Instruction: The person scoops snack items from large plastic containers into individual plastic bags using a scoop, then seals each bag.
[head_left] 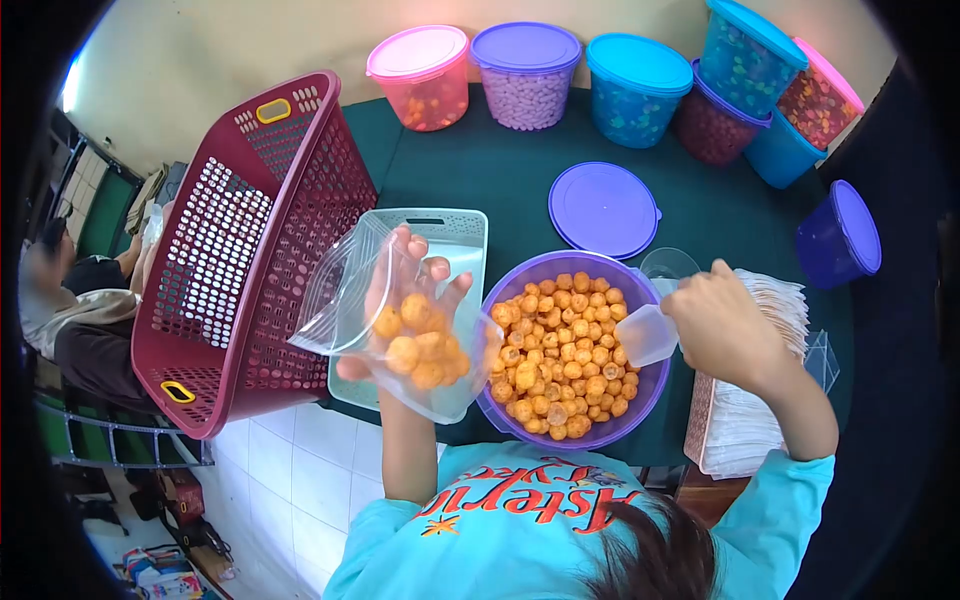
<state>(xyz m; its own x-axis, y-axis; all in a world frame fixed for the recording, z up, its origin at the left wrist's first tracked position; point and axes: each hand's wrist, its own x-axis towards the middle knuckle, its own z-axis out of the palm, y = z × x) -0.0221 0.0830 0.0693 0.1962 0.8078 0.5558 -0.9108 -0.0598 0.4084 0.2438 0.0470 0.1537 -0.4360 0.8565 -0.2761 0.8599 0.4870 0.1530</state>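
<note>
My left hand (437,268) grips a clear zip bag (335,300) from behind, partly seen through the plastic. Several round orange snack balls (428,345) lie in the lower part of the bag, which is tilted. In my right hand (725,322) is a clear plastic scoop (645,335), closed in the fingers by its handle. The scoop's mouth is at the right side of a purple tub (655,395) filled with orange snack balls (560,350). Between the two hands, the tub stands close to my body.
Left of the bag stand a pale green tray (480,240) and a tall maroon basket (290,250). A purple lid (603,208) lies behind the tub. Stacked plastic bags (745,420) fill a box at right. Several lidded tubs (527,85) line the back. Another person (95,320) sits at far left.
</note>
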